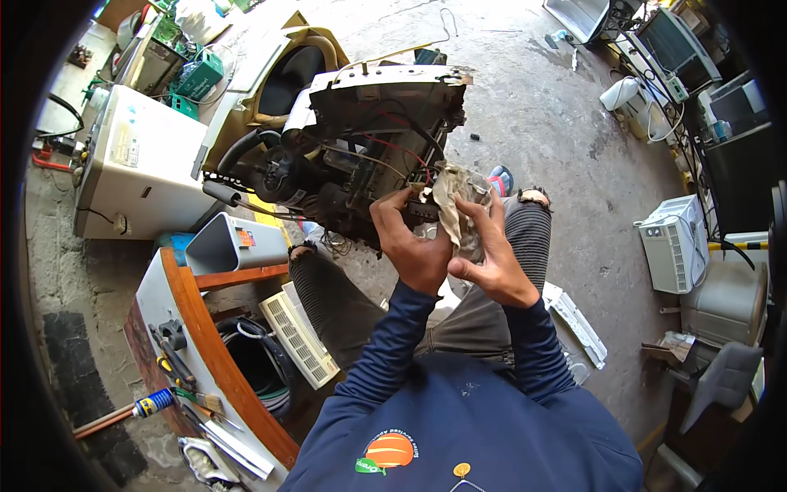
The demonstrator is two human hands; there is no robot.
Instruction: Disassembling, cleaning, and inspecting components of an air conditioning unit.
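Note:
In front of me is an opened appliance chassis (pixel 385 107), dark and grimy inside, with a rusty metal frame and loose red and black wires. My left hand (pixel 410 242) is at its near right corner, fingers curled beside a small dark part (pixel 423 212); what they pinch is hidden. A crumpled beige rag or sheet (pixel 461 205) bunches between my hands, held by the fingers and thumb of my right hand (pixel 498 261). A black motor-like part (pixel 275 176) and a thick black hose (pixel 243 148) lie at the chassis's left side.
On the left, a wood-edged bench (pixel 217 361) carries hand tools, a brush (pixel 211 402) and a blue spray can (pixel 154 403). Behind it stands a white appliance (pixel 143 160). A window air conditioner (pixel 672 246) sits at the right, near a grey chair (pixel 721 385). White panels lie beside my legs.

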